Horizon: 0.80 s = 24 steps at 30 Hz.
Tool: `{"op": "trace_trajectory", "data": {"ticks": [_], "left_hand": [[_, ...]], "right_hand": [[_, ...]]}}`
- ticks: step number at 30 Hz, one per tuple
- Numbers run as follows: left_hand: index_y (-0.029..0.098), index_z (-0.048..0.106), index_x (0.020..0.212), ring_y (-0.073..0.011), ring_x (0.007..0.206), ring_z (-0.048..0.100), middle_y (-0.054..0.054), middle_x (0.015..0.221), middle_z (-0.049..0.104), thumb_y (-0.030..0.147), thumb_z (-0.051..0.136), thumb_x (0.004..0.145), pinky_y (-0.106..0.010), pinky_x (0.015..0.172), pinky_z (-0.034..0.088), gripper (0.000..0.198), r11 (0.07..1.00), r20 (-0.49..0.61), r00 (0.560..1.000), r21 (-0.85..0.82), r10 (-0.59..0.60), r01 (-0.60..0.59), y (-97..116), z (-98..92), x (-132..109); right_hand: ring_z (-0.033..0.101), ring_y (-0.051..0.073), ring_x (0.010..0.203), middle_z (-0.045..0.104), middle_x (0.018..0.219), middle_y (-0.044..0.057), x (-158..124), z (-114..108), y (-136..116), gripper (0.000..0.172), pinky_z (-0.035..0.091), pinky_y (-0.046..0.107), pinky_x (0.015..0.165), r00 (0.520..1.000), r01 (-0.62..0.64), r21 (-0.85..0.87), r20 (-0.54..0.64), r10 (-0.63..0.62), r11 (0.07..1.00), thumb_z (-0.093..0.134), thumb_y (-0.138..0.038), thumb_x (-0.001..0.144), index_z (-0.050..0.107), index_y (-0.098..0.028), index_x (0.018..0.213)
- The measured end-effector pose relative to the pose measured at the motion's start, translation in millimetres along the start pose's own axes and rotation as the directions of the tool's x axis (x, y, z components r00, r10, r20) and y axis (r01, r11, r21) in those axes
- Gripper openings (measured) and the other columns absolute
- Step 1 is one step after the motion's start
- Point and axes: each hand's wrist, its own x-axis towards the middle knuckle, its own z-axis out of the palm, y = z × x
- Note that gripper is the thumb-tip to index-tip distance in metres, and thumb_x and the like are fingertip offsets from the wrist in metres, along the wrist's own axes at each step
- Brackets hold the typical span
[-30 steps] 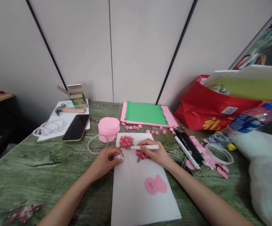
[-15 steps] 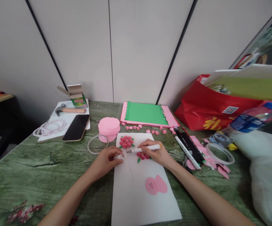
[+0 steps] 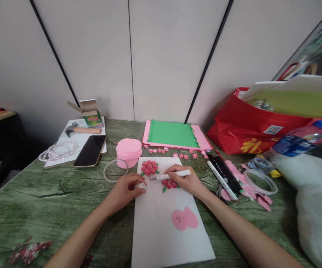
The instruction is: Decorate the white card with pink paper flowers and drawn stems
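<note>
A white marker (image 3: 174,174) is gripped in my right hand (image 3: 187,182), its tip pointing left at the upper part of a white sheet (image 3: 155,238). Between the fingers of my left hand (image 3: 125,190) is a small white cap (image 3: 140,185), at the sheet's left edge. A thin line (image 3: 154,199) runs down the paper below the tip. One cluster of red paper roses (image 3: 149,168) with green leaves lies at the sheet's top left. A second rose cluster (image 3: 169,184) is partly covered by my right hand. Lower down are joined pink paper circles (image 3: 184,219) with small dark strokes.
Pink paper discs (image 3: 128,150) and a tape roll (image 3: 115,171) lie to the left, near a phone (image 3: 90,150), hammer (image 3: 84,130) and beads (image 3: 59,150). Behind are green paper (image 3: 173,133) and small pink rolled roses (image 3: 181,156). Markers (image 3: 224,176), a bottle (image 3: 300,140) and a red bag (image 3: 233,126) stand right.
The marker in my right hand has shifted very slightly to the right and up. More of the line below its tip shows clearly. My left hand stays in place.
</note>
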Motion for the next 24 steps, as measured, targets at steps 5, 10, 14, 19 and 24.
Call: {"op": "trace_trajectory", "data": {"ticks": [5,10,14,19,24], "left_hand": [[0.016,0.064,0.071,-0.0165,0.074,0.056,-0.005,0.096,0.065,0.032,0.06,0.065,-0.026,0.062,0.041,0.018,1.0,-0.004,1.0,-0.005,0.007,-0.007,-1.4,0.2,0.4],[0.016,0.064,0.072,-0.016,0.072,0.055,-0.006,0.096,0.064,0.031,0.059,0.066,-0.026,0.061,0.04,0.017,1.0,0.005,1.0,0.011,0.007,-0.007,0.4,-0.2,0.3],[0.016,0.063,0.071,-0.0156,0.071,0.055,-0.006,0.096,0.064,0.031,0.059,0.065,-0.026,0.061,0.04,0.017,1.0,0.002,1.0,0.007,0.0,0.0,1.5,-0.3,0.4],[0.016,0.063,0.07,-0.0149,0.07,0.054,-0.005,0.094,0.065,0.032,0.06,0.065,-0.026,0.061,0.04,0.017,1.0,-0.008,1.0,0.0,0.0,0.0,0.2,0.4,0.2],[0.016,0.064,0.072,-0.0147,0.069,0.053,-0.005,0.093,0.064,0.031,0.06,0.066,-0.025,0.059,0.039,0.016,1.0,-0.004,1.0,0.008,0.012,-0.012,-1.5,0.8,0.6]], "right_hand": [[0.055,0.012,0.053,0.064,0.069,0.004,0.1,-0.3,-0.6,0.019,0.044,0.024,0.052,1.0,0.03,-0.033,-0.008,-0.03,0.999,0.057,-0.029,0.077,0.07,-0.015,0.079],[0.054,0.012,0.048,0.064,0.061,0.003,0.3,-2.2,2.1,0.023,0.043,0.024,0.047,0.999,-0.022,0.088,0.046,0.018,0.996,0.055,-0.032,0.08,0.068,-0.014,0.078],[0.055,0.012,0.053,0.065,0.069,0.004,0.6,0.2,1.6,0.021,0.041,0.022,0.047,0.999,-0.016,-0.007,-0.046,0.016,1.0,0.056,-0.032,0.078,0.069,-0.016,0.082],[0.054,0.012,0.058,0.064,0.078,0.005,-0.3,3.3,-2.2,0.022,0.04,0.021,0.048,0.997,0.017,-0.07,-0.07,-0.022,0.997,0.056,-0.031,0.078,0.07,-0.016,0.085],[0.053,0.012,0.059,0.064,0.08,0.005,-0.7,3.7,-3.6,0.022,0.041,0.022,0.049,0.998,0.022,-0.064,-0.062,-0.026,0.998,0.056,-0.03,0.078,0.07,-0.017,0.088]]}}
